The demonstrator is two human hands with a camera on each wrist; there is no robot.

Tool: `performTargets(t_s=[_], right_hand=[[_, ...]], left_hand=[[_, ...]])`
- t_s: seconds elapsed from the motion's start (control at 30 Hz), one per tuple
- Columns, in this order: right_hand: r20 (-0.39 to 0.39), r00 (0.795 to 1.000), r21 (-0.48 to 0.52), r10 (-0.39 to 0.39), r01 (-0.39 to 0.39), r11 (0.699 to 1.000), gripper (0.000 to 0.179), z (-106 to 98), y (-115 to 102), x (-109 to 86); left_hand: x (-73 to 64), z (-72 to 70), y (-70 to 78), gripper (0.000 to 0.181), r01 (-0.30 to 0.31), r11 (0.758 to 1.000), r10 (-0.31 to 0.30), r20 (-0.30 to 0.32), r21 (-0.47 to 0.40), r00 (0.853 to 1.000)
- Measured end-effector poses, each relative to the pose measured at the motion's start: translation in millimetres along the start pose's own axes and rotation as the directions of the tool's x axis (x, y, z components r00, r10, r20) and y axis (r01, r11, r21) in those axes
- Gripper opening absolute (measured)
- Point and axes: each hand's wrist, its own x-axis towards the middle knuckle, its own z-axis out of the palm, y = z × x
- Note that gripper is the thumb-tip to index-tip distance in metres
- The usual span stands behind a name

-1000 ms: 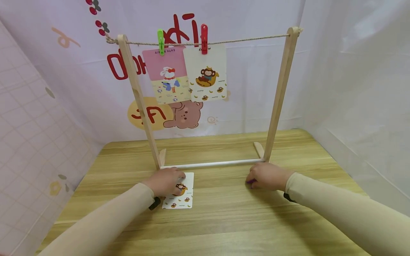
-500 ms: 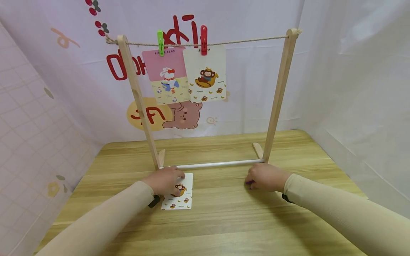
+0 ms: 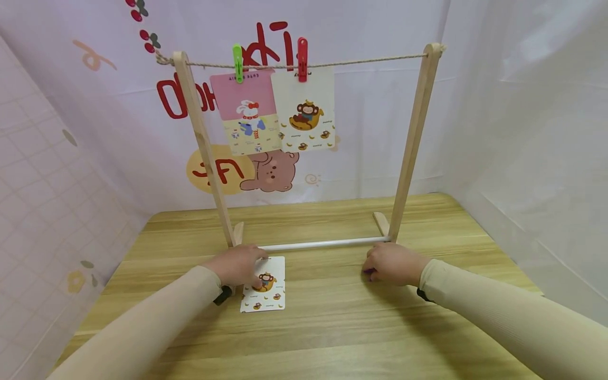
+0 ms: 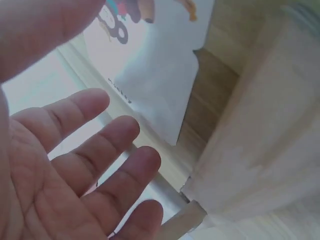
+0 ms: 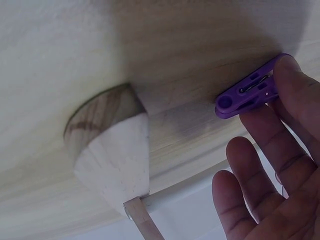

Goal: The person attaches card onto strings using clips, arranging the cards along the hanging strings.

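On the pale wood-grain worktop point(image 3: 328, 332), the light wooden rack point(image 3: 412, 153) with a twine line point(image 3: 366, 62) across its top hasn't been shifted, and the pink-and-yellow rabbit card point(image 3: 247, 112) and cream monkey card point(image 3: 304, 113) are still clipped up side by side. The left hand point(image 3: 234, 266), though, has been pulled slightly leftward, so a bit more of the white rectangular monkey-print card point(image 3: 272, 291) lying flat is uncovered. Its fingers are loosely spread, thumb over the print; whether the card is touched can't be made out, so probably nothing's been picked up there yet. Meanwhile the purple plastic clip point(image 5: 245, 95) is pinched by the right hand point(image 3: 394, 264) between thumb and index finger, so that bit looks sorted. Room-wise, loads of free worktop is left in front, and nothing is hung on the twine's right stretch. The flat card's near and right edges are unobstructed; its left side is crowded by the hand.
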Motion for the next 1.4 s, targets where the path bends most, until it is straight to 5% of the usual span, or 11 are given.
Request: performTargets(t_s=[0.57,1.07,1.4], right_hand=[[0.01,1.0,0.01,0.011,-0.011,1.0,0.012,-1,-1,-1.2],[0.013,1.0,0.044,0.021,-0.021,0.999,0.012,-1,1,-3.1],[-0.009,1.0,0.055,0.018,-0.018,0.998,0.015,-1,0,-3.9]], left_hand=[[-4.0,5.6,6.2,0.077,-0.065,0.995,0.067,-0.028,0.072,0.997],[-3.2,8.9,9.9,0.085,-0.069,0.998,0.068,-0.052,-0.017,0.996],[-0.3,12.2,8.7,0.069,-0.048,0.994,0.041,-0.071,-0.094,0.997]])
